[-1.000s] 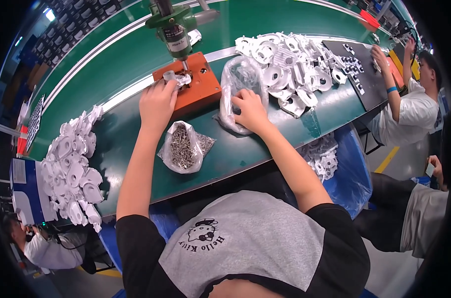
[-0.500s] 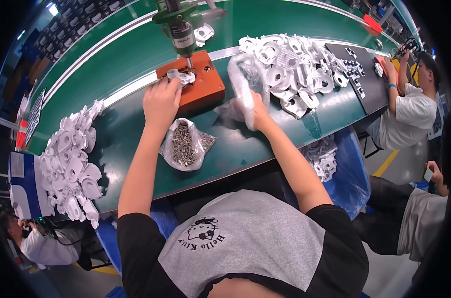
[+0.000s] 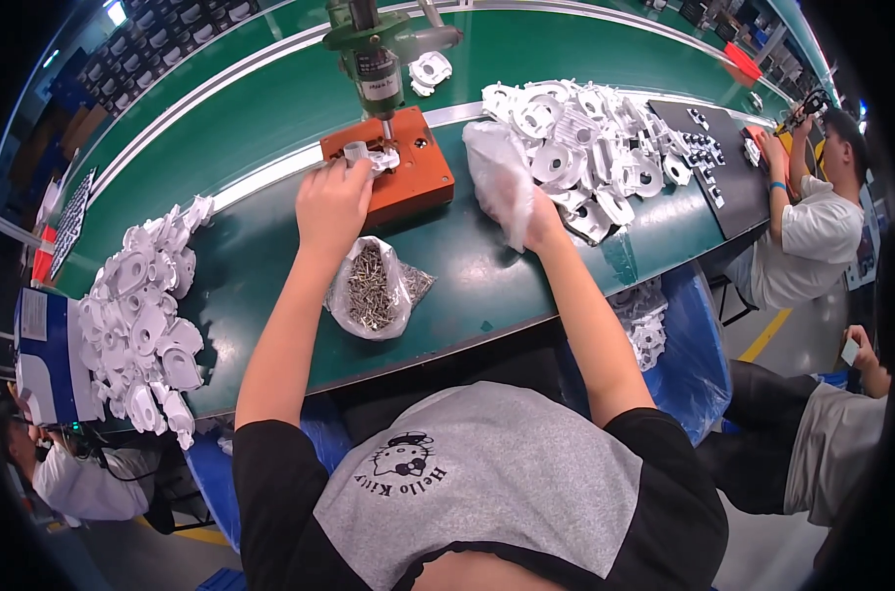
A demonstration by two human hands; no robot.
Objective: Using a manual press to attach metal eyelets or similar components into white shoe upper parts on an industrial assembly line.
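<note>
My left hand [image 3: 334, 205] reaches to the orange fixture block [image 3: 423, 182], its fingers closed on a white plastic part [image 3: 384, 160] seated there. Right above that part stands the tip of a green machine head [image 3: 377, 74] with a vertical metal spindle. My right hand [image 3: 540, 219] grips a crumpled clear plastic bag [image 3: 499, 175], raised over the bench to the right of the block; its fingers are partly hidden by the film. Closer to me, an open plastic bag of small metal screws or pins [image 3: 372, 295] lies on the green bench.
White plastic parts are heaped at the right [image 3: 585, 138] and the left [image 3: 147, 315]. One white part [image 3: 430, 72] lies behind the machine. A black mat [image 3: 733, 187] holds small parts. A blue-lined bin [image 3: 689, 345] stands below the bench. Co-workers [image 3: 812, 217] sit at both sides.
My right hand has moved the clear bag rightward, away from the block, and the bag has folded into a narrower shape. My left hand stays at the white part. The whole view has shifted slightly.
</note>
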